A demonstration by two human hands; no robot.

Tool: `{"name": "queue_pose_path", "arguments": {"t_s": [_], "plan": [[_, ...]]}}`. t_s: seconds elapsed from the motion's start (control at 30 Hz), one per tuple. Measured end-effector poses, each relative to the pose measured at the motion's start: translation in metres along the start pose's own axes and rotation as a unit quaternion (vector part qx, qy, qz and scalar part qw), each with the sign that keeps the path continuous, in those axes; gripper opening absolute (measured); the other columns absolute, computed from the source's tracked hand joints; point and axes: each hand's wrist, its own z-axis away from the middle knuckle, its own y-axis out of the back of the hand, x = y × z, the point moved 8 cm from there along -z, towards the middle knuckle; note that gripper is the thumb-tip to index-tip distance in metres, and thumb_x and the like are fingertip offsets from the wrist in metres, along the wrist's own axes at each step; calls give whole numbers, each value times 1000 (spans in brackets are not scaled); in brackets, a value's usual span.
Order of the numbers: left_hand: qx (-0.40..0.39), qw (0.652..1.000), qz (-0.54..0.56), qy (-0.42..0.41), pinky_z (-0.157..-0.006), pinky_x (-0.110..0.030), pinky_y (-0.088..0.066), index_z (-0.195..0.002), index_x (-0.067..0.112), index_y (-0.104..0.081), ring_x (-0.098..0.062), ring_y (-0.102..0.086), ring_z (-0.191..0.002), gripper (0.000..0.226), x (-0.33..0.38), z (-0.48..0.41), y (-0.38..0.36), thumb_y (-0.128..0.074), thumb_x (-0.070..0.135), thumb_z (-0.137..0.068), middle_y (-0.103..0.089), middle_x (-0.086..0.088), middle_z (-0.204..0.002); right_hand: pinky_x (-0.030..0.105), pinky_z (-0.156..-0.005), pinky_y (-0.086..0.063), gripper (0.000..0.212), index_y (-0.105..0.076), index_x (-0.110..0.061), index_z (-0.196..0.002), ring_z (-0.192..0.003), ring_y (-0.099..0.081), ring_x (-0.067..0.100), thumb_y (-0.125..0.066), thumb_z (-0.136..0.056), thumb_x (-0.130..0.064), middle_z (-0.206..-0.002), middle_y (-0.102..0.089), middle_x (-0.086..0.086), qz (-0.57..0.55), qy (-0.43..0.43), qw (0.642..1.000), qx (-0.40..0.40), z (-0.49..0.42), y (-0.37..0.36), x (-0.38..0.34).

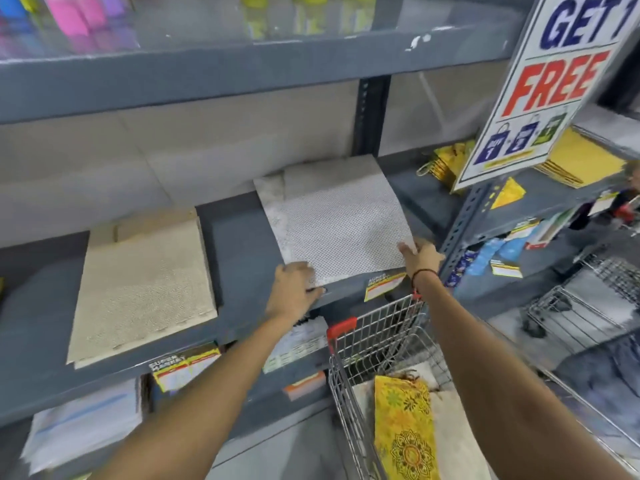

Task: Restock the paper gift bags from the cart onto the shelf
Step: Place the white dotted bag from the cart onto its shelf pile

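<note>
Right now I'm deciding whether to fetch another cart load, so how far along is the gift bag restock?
Partway. Done: a beige stack already lies flat on the shelf. In hand: the left hand and right hand rest on the near edge of the white dotted stack, lying on that shelf. Left: the yellow patterned bag and pale bags under it remain in the cart.

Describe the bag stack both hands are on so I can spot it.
On the grey middle shelf, look right of the beige stack, just above the wire cart. Left hand and right hand hold the white dotted bags, the only dotted stack.
</note>
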Motion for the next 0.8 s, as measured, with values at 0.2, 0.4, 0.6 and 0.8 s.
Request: {"name": "queue_pose_path", "arguments": {"t_s": [0.2, 0.4, 0.6, 0.8], "plan": [[69, 979, -180, -63, -89, -39, -50, -120, 14, -63, -26, -53, -113, 32, 8, 22, -9, -49, 30, -95, -62, -3, -130, 24, -81, -28, 42, -56, 3, -122, -117, -54, 37, -58, -89, -22, -125, -60, 23, 32, 61, 997, -21, -8, -7, 9], [123, 981, -141, -45, -76, -33, -49, -104, 18, -68, -19, -55, -98, 22, 8, 25, 9, -57, 31, -90, -72, 2, -102, 40, -102, -40, 54, -51, 5, -126, -121, -49, 38, -59, -88, -31, -129, -53, 26, 107, 102, 989, -14, -19, -9, -21], [98, 991, -56, 68, -95, -40, -48, -136, 9, -46, -28, -50, -122, 65, -16, 14, 13, -62, 45, -84, -61, -12, -127, 49, -101, -39, 42, -53, -3, -126, -122, -41, 42, -54, -91, -27, -129, -49, 26, 191, 110, 975, -4, -25, -15, -24], [120, 988, -82, 53, -77, -38, -52, -115, 5, -62, -30, -59, -101, 42, -5, 19, 13, -59, 37, -88, -68, -17, -100, 45, -104, -40, 39, -53, -5, -127, -120, -47, 43, -55, -91, -21, -135, -45, 28, 183, 102, 977, -26, -31, -19, -28]]}}
